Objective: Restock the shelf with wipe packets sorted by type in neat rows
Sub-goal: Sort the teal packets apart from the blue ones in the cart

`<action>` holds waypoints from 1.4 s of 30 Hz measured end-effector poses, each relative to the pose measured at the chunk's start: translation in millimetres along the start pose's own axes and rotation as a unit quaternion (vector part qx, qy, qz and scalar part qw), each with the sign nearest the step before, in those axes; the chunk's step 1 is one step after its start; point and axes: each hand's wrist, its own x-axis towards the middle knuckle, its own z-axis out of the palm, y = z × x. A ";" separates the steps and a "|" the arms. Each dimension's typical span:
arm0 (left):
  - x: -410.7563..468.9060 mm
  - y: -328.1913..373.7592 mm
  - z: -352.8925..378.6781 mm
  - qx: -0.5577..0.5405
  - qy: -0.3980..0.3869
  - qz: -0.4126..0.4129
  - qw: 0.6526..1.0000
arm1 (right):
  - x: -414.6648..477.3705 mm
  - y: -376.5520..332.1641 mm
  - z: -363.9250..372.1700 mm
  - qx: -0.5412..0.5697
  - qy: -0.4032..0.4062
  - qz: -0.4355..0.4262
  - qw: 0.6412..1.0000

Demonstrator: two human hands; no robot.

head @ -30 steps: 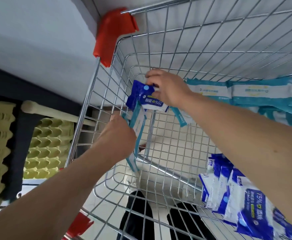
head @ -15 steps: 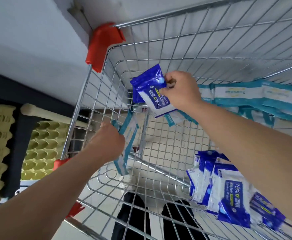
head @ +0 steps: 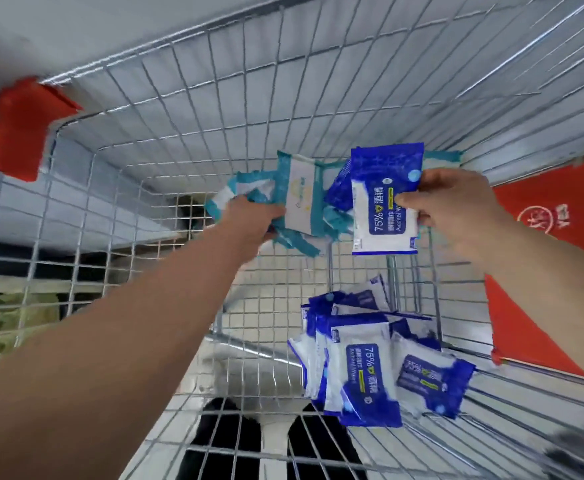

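Wipe packets, two types, all in a wire cart; no shelf in view. Nearest: dark shoes, seen through the cart floor. Next, near right of the floor: blue pile, loose and overlapping, some on edge, not in rows. Beyond and above it: right grip, thumb and fingers pinching the right edge of one blue packet, which is upright with its face to the camera and clear of the floor. A second blue edge shows behind it; whether that one is held cannot be told. Just left: left grip, closed round a fanned bunch of teal packets, their ends splayed several ways and the fingers mostly hidden. Farthest: the cart's end wall, a red corner at left, a red panel at right. Hazards, as judged: the teal bunch looks loosely gathered, so a packet may slide out and drop into the blue pile, mixing the types. The blue packet hangs from one edge only, so it may swing or slip. Both handfuls sit at the far end, teal touching or nearly touching blue.
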 end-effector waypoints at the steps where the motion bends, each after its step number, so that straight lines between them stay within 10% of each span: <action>1: 5.5 0.8 11.8 -0.009 0.004 -0.004 1.000 | 1.1 4.2 -7.3 0.012 -0.005 0.008 1.000; 8: 20.0 -2.6 42.9 0.369 0.163 0.111 0.908 | -1.5 27.2 -33.2 -0.015 -0.105 0.057 0.993; 14: -14.1 -21.1 35.7 0.451 0.161 0.190 0.857 | -30.5 33.4 -47.0 -0.139 -0.294 0.113 0.939; 24: -81.1 -83.1 45.6 0.483 -0.224 0.076 0.843 | -63.8 100.6 -44.0 -0.536 -0.254 -0.130 0.794; 31: -88.1 -102.8 58.6 0.575 -0.221 0.104 0.781 | -84.9 121.6 -43.3 -0.554 -0.360 -0.131 0.739; 42: -73.2 -52.8 70.7 0.607 -0.052 0.229 0.759 | -46.0 68.7 -60.9 -0.433 -0.161 -0.202 0.864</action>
